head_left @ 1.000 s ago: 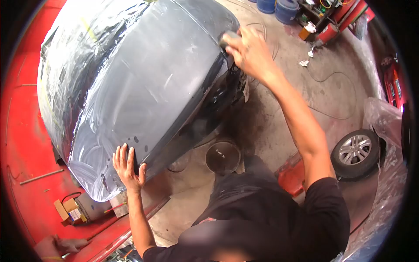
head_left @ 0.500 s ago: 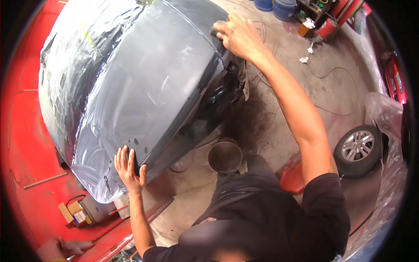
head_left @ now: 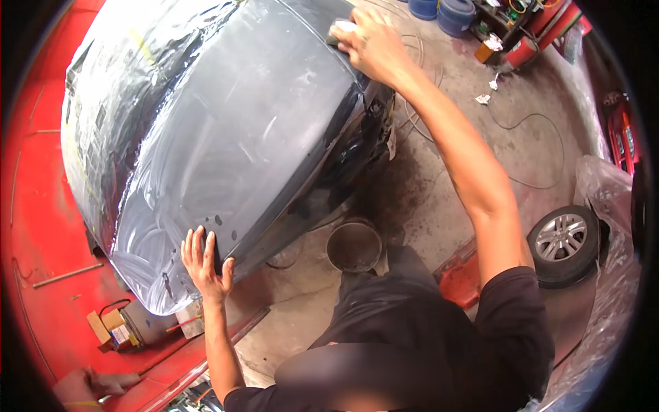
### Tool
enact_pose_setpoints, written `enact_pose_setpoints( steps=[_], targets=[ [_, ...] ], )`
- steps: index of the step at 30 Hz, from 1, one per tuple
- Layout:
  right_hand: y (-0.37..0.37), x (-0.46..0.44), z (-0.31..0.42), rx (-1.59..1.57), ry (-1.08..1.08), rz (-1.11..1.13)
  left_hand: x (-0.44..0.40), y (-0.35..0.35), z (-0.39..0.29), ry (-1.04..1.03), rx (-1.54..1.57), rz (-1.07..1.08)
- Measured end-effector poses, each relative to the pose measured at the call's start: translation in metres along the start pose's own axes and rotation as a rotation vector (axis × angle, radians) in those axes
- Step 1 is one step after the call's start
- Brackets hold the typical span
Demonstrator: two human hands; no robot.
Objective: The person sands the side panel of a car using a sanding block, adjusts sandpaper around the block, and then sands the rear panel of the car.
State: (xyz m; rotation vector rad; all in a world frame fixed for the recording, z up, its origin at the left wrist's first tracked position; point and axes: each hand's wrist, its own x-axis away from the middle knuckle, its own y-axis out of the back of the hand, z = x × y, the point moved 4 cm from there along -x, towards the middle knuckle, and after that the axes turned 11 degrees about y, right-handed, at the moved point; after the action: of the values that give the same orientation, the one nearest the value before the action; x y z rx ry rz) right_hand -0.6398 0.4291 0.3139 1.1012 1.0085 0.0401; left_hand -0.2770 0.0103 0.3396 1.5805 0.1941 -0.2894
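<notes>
Right hand (head_left: 376, 49): fingers and thumb clamped on the pad.
Pad (head_left: 333, 40): at the panel's far right edge, under my fingers; mostly hidden, working face out of view.
Left hand (head_left: 209, 268): holding nothing, fingers slightly apart, laid on the panel by its near left corner.
Panel (head_left: 240, 137): grey, dark along the near edge, pale swirls toward the near left corner; wrap (head_left: 103, 117) beyond its left edge.
Pad handling: light, I'd judge, firm with a little give; likely slick if wet. Best gripped by its sides.
Panel handling: looks stiff and smooth, probably slippery where smeared; flat palm best for steadying.
Floor (head_left: 453, 110): bucket (head_left: 333, 257) near the panel's near edge; wheel (head_left: 563, 240) well apart, to my right.
</notes>
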Motion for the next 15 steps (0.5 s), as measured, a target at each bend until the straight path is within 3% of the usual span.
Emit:
enact_pose_setpoints(
  steps=[4, 9, 12, 15],
  targets=[
    [0.014, 0.039, 0.009, -0.051, 0.027, -0.050, -0.003, -0.002, -0.001, 0.006, -0.007, -0.012],
    [-0.006, -0.020, -0.006, -0.022, 0.091, -0.056, -0.001, -0.002, 0.002, 0.006, -0.003, -0.004],
    [-0.006, 0.002, -0.004, -0.061, 0.034, -0.007, -0.001, -0.001, 0.002, 0.001, 0.005, -0.004],
    [0.011, 0.030, 0.006, -0.092, 0.060, -0.094, -0.002, -0.001, 0.000, 0.002, -0.025, -0.007]
  ],
)
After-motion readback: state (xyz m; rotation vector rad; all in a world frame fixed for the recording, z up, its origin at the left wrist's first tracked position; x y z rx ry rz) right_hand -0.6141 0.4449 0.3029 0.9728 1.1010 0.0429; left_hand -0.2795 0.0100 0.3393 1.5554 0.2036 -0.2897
